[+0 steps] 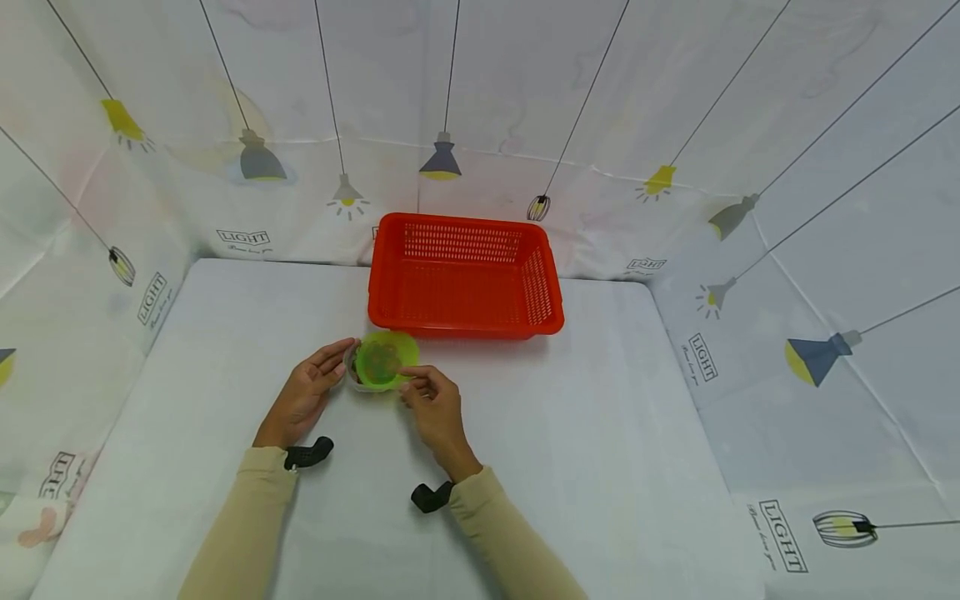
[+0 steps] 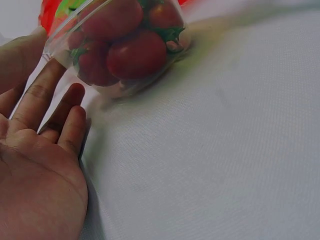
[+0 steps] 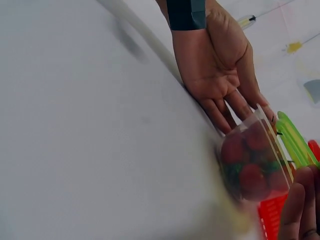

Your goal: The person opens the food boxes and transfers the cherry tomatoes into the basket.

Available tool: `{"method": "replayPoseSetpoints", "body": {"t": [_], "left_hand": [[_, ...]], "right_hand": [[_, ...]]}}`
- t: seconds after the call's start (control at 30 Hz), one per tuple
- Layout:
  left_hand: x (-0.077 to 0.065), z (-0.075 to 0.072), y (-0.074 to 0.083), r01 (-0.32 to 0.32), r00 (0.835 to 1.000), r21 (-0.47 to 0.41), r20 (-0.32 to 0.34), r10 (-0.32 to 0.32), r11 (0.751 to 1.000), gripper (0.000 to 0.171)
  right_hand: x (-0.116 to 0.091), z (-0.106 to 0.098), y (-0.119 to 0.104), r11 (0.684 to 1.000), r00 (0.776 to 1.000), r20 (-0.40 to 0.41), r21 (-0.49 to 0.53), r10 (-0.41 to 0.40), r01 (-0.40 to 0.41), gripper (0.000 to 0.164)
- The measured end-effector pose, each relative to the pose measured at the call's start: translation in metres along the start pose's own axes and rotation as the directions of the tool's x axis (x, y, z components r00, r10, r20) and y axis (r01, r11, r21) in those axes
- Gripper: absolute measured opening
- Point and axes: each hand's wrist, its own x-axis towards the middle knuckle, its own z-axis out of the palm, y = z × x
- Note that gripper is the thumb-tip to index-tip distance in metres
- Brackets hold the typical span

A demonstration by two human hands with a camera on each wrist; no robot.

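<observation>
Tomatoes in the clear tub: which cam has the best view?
Left wrist: the tomatoes look largest there, skins and green stems distinct through the clear tub, though the frame's top edge crops some. Right wrist shows them smaller, also through the tub wall. Head shows little: the translucent green lid mostly covers them.

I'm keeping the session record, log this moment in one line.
Left fingers: touching clear tub; right fingers: pinching green lid; lid: over tub, not seated; tub contents: red tomatoes; red basket: beyond tub
</observation>
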Motion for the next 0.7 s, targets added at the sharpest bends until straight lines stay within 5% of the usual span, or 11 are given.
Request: {"method": "replayPoseSetpoints", "body": {"t": [0.7], "left_hand": [[0.001, 0.000, 0.000, 0.035, 0.999, 0.055, -0.008, -0.035, 0.998, 0.058]], "right_hand": [[-0.010, -0.073, 0.016, 0.999, 0.997, -0.063, 0.028, 0.046, -0.044, 0.021]]}}
